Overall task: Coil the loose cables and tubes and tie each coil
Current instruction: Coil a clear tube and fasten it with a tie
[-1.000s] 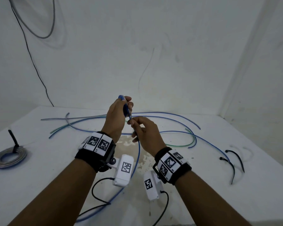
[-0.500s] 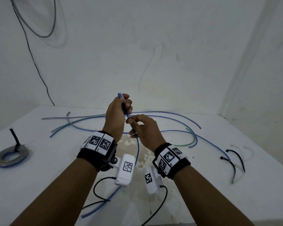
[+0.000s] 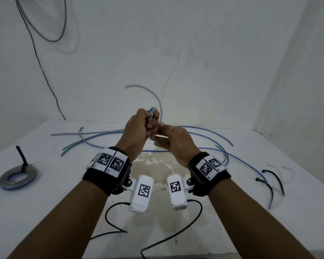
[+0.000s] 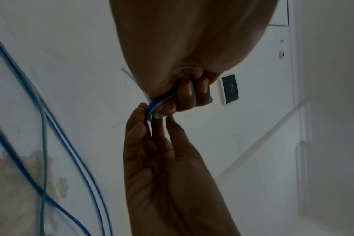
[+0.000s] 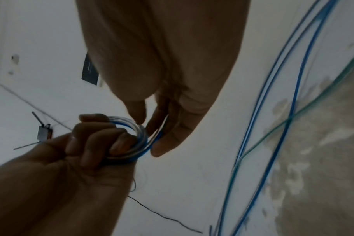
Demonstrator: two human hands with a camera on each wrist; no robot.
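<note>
The left grip (image 3: 138,126) was clenched around a small coil of blue and clear tube (image 5: 131,140), held up in the air above the middle of the bench (image 3: 223,212). The right grip (image 3: 173,141) had its fingers (image 5: 168,143) nearly straight and touched the side of the coil, with the tube passing between them. One free end of the tube (image 3: 148,92) curved up above both hands. Several loose blue and green tubes (image 3: 209,131) lay across the far part of the bench. A finished coil with a black tie (image 3: 17,176) lay near the left edge, and two black ties (image 3: 271,182) lay near the right edge.
</note>
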